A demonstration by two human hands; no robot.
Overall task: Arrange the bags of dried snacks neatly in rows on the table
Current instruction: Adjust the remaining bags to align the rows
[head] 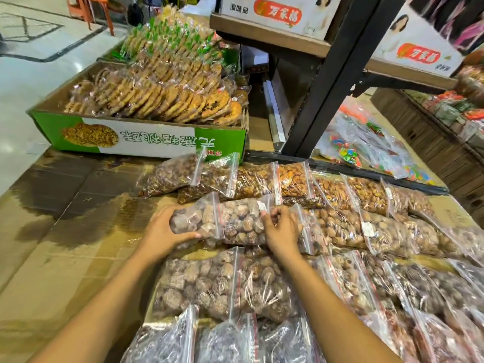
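Clear zip bags of dried snacks lie in rows across a cardboard-covered table (pixel 52 258). Both my hands hold one bag of pale brown dried pieces (pixel 230 221) at the left end of the second row. My left hand (pixel 165 231) grips its left end, and my right hand (pixel 281 231) pinches its right, zipped end. Behind it runs a row of orange-brown snack bags (pixel 293 179). To its right lie more pale bags (pixel 366 229). In front of it sits a big bag of dark dried mushrooms (pixel 222 284), with still darker bags (pixel 222 341) nearest me.
A green and white carton of round biscuits (pixel 146 137) stands at the table's far left. A black shelf post (pixel 337 74) rises behind the rows, with white boxes (pixel 277 11) above. Bags of coloured sweets (pixel 366 145) lie at the back right. Bare cardboard stretches to the left.
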